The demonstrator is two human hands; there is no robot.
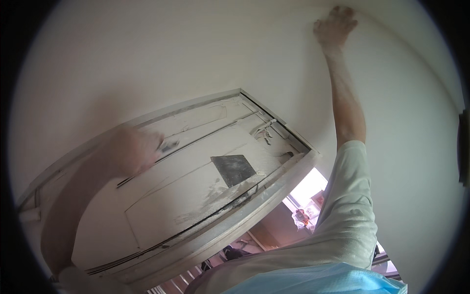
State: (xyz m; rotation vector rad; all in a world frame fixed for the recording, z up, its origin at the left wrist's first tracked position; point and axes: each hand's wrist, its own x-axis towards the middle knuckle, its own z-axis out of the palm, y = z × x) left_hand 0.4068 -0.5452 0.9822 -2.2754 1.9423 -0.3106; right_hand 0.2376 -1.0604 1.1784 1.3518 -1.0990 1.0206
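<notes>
Left hand (131, 150): curled around small, blurred grey object (170, 145)
Right hand (336, 27): at smooth white surface (279, 59); grip unclear
Dusty white rectangular panel (164, 208): behind left hand

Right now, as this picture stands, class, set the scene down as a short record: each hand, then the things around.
Left hand: blurred, before the dusty white flat panel; small greyish object beside it, grip unclear
Right hand: raised at the smooth off-white surface; contact unclear
On panel: flat dark-grey square
Lower edge: light-blue pleated fabric
</notes>
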